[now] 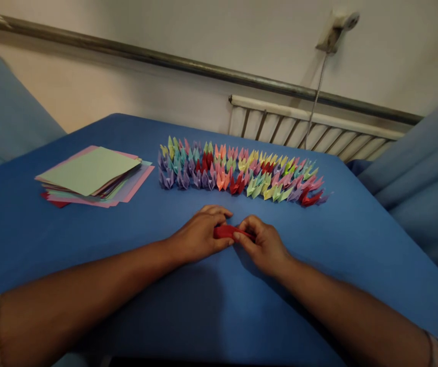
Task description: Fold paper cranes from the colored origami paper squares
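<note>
A narrow folded piece of red paper (224,232) lies between my two hands, low over the blue tabletop. My left hand (202,233) grips its left end, thumb in front and fingers curled behind. On the other end, my right hand (261,242) pinches the paper between thumb and bent forefinger. Parts of the paper are hidden by my fingers. Just beyond the hands stand rows of small folded paper cranes (237,182) in red, pink, purple, yellow, green and blue.
A loose stack of coloured paper sheets (92,171), pale green on top, sits at the left on the blue-covered table (127,306). Behind the table are a white radiator (272,125), a wall pipe (157,60) and a socket with a cord (331,38). Blue curtains (429,178) hang at both sides.
</note>
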A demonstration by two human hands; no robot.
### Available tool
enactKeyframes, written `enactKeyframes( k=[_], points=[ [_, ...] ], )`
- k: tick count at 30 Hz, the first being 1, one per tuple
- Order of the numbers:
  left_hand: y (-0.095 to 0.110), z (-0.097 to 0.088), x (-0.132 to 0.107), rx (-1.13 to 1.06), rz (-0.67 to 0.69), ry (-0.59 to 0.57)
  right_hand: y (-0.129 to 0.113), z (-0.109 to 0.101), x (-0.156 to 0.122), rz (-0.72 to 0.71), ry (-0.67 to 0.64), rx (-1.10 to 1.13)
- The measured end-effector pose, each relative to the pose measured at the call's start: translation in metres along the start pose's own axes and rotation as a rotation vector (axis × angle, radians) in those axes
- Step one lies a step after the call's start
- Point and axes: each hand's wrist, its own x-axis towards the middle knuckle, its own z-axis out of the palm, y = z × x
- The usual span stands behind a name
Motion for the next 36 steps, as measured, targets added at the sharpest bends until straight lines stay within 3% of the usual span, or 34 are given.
enactKeyframes(
  k=[8,10,12,15,21,30,36],
  points=[
    [0.008,0.002,0.002,-0.600,-0.295,0.258,0.000,0.004,0.011,0.086,0.225,0.603],
    [0.009,0.004,0.003,-0.814,-0.290,0.254,-0.003,0.001,0.013,0.112,0.256,0.673],
    [0.011,0.007,0.003,-0.928,-0.271,0.180,-0.005,0.000,0.014,0.128,0.265,0.711],
    [0.012,0.010,0.003,-0.908,-0.254,0.097,-0.008,0.003,0.011,0.125,0.218,0.723],
    [0.008,0.007,0.003,-0.756,-0.268,0.211,-0.007,0.011,0.006,0.117,0.070,0.646],
    [0.006,0.005,0.005,-0.763,-0.270,0.155,-0.007,-0.003,0.008,0.148,0.054,0.552],
    [0.005,0.005,0.004,-0.757,-0.149,0.050,-0.006,-0.001,0.009,0.177,0.057,0.568]
  ],
)
